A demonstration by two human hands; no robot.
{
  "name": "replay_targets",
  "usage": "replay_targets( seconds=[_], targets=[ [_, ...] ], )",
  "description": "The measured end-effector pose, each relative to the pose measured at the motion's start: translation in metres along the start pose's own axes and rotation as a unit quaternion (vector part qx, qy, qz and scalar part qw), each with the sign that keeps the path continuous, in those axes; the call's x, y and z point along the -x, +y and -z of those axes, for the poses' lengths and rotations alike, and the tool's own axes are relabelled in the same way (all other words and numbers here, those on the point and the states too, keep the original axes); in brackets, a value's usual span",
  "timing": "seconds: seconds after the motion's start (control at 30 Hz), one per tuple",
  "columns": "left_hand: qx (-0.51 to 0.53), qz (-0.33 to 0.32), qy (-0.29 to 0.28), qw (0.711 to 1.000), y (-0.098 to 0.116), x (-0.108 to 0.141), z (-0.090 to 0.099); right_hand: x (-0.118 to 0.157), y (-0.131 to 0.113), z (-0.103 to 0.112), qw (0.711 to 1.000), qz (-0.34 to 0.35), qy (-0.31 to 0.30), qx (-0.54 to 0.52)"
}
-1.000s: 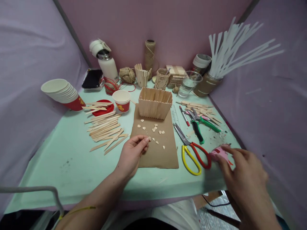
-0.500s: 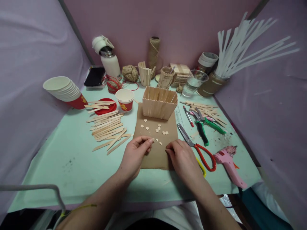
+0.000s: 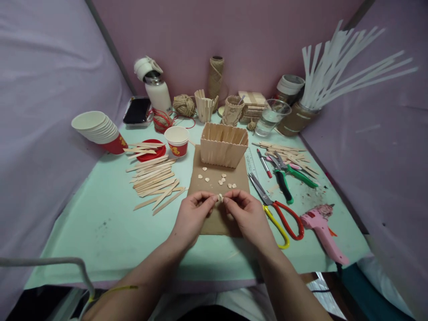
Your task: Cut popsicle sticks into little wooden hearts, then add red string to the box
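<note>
My left hand (image 3: 196, 211) pinches a small pale wooden piece (image 3: 220, 197) between thumb and forefinger above the cardboard sheet (image 3: 207, 227). My right hand (image 3: 244, 211) pinches too, its fingertips meeting the left ones at another small wooden piece; the outline of each is partly hidden by the fingers. Several small rounded or heart-like wooden pieces (image 3: 222, 181) lie scattered on the cardboard just beyond my hands. Behind them, on the sheet's far end, stands a box made of wooden craft sticks (image 3: 219, 151).
Craft sticks (image 3: 155, 176) lie left beside a paper cup (image 3: 176, 141). To the right are red-and-yellow-handled scissors (image 3: 270, 203), green-handled cutters (image 3: 284, 171) and a pink glue gun (image 3: 323, 229). A cup of water (image 3: 270, 119) stands at the back right.
My right hand has moved left and up to meet my left hand at the fingertips. The wooden pieces nearest my hands are now hidden or picked up. The view has shifted slightly.
</note>
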State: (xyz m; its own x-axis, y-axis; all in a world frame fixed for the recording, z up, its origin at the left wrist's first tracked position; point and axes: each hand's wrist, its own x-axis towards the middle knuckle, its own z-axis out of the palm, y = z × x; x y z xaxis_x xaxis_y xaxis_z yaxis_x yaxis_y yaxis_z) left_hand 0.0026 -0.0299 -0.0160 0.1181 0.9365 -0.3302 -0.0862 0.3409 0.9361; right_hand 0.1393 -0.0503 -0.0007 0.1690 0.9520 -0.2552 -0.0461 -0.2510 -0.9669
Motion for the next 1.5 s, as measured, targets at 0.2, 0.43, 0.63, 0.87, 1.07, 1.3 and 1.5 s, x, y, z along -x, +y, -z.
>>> replay_targets(
  seconds=[0.2,0.43,0.63,0.87,1.07,1.3,1.5],
  targets=[
    [0.005,-0.001,0.012,1.0,0.001,0.0,-0.001,-0.001,0.004,-0.006,0.999,0.013,0.026,-0.035],
    [0.041,0.003,0.027,0.999,0.002,0.001,-0.003,-0.004,0.008,-0.009,0.996,-0.003,0.039,-0.077],
    [0.054,0.005,0.032,0.998,0.001,0.0,-0.003,-0.004,0.008,-0.012,0.995,-0.013,0.039,-0.092],
    [0.064,0.002,0.032,0.997,0.0,0.0,-0.004,-0.005,0.009,-0.015,0.994,-0.021,0.045,-0.099],
    [0.063,-0.003,0.03,0.998,0.0,0.0,-0.004,-0.005,0.01,-0.015,0.994,-0.019,0.048,-0.096],
    [0.059,-0.001,0.029,0.998,0.0,0.001,-0.003,-0.005,0.01,-0.016,0.994,-0.02,0.045,-0.1],
    [0.047,-0.007,0.034,0.998,-0.001,0.0,-0.003,-0.004,0.012,-0.015,0.995,-0.015,0.04,-0.087]
  ],
)
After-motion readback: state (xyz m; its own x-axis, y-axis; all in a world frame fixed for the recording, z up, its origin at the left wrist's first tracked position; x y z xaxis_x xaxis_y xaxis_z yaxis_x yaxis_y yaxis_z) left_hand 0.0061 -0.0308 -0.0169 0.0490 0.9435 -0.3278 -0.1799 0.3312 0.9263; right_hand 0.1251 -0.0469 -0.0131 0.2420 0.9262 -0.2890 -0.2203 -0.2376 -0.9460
